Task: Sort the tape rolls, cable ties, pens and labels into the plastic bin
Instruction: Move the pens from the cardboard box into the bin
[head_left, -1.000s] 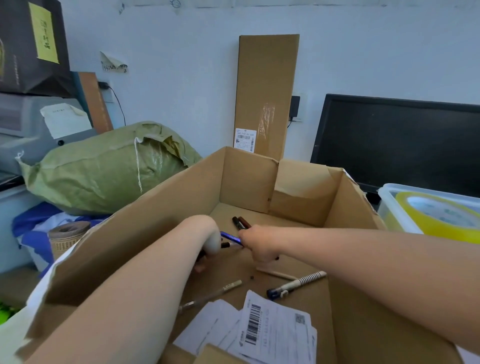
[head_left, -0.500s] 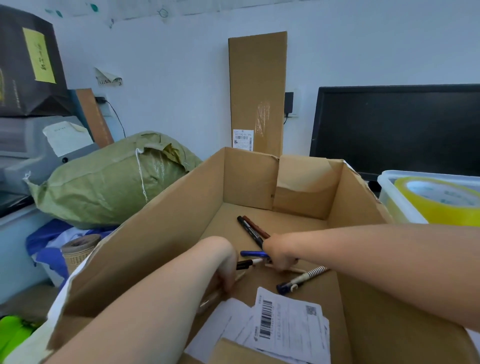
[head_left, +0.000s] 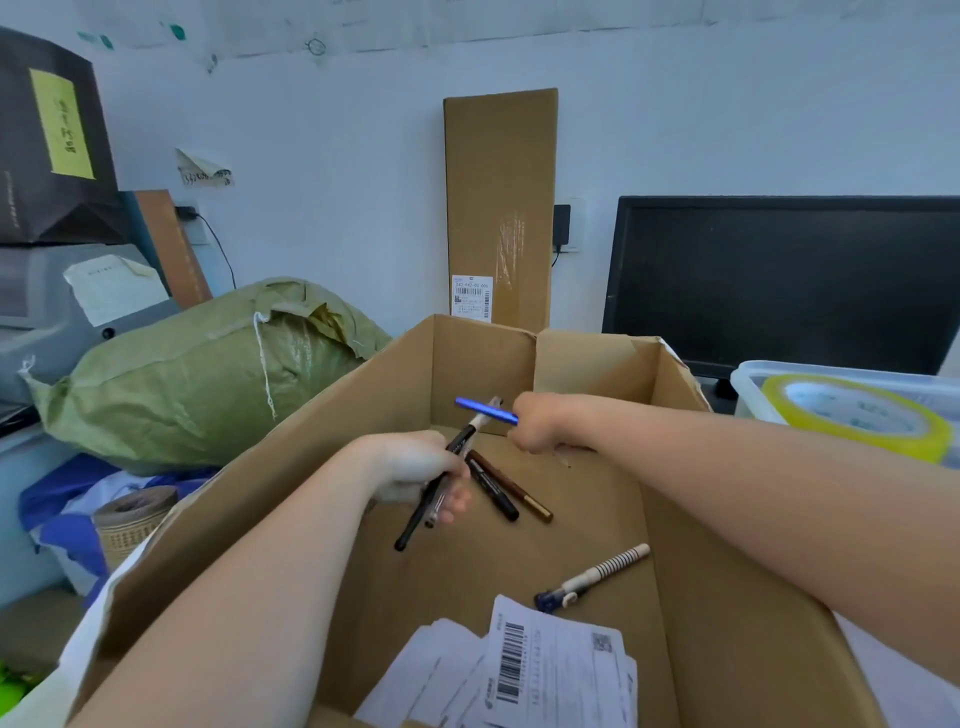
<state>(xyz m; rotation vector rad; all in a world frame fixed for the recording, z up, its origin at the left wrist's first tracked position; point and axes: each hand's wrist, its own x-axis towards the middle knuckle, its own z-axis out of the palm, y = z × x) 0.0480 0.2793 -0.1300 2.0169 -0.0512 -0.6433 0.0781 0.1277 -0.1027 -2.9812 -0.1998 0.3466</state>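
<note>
Both my hands are inside an open cardboard box (head_left: 727, 597). My left hand (head_left: 415, 470) is shut on a bunch of dark pens (head_left: 441, 483) that stick out above and below the fist. My right hand (head_left: 540, 423) is shut on a blue pen (head_left: 485, 409), held level above the box floor. On the floor lie a black marker (head_left: 493, 491) and a brown pen (head_left: 514, 488) side by side, a striped white pen (head_left: 592, 578), and printed labels (head_left: 545, 670) at the near end. The clear plastic bin (head_left: 748, 384) at right holds a yellow tape roll (head_left: 852, 415).
A green woven sack (head_left: 197, 374) lies left of the box, with a wicker spool (head_left: 132, 522) below it. A tall flat carton (head_left: 498, 208) leans on the wall behind. A black monitor (head_left: 779, 280) stands at the back right, a grey printer (head_left: 47, 306) at far left.
Both hands have risen off the box floor with pens in them. The right hand lifted the blue pen; the left now holds a bunch of dark pens. The striped pen stays.
</note>
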